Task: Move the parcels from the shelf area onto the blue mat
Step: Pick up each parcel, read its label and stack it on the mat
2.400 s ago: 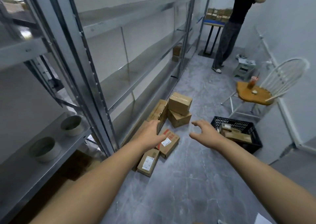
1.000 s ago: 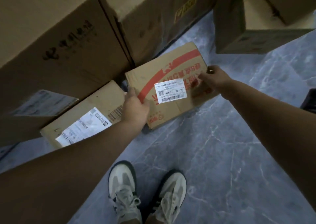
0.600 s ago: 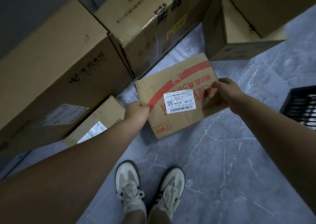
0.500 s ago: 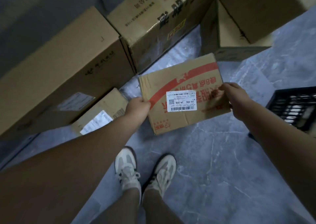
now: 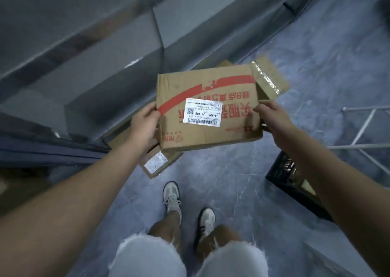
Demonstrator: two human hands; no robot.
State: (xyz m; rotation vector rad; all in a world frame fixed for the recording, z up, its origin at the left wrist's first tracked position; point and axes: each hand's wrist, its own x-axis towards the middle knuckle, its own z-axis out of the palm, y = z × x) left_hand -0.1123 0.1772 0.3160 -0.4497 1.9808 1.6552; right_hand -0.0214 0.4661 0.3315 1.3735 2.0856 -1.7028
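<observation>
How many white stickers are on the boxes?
2. One sticker is on the big box gripped by the left hand and right hand; the other sticker is on the small box lying on the floor. More may be hidden.

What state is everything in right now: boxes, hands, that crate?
Red-striped parcel: in the air, held at both ends.
Its end flap: open.
Left grip: holds the parcel's left edge.
Right grip: holds its right edge.
Small labelled parcel: lying on the floor.
Black crate: on the floor.
</observation>
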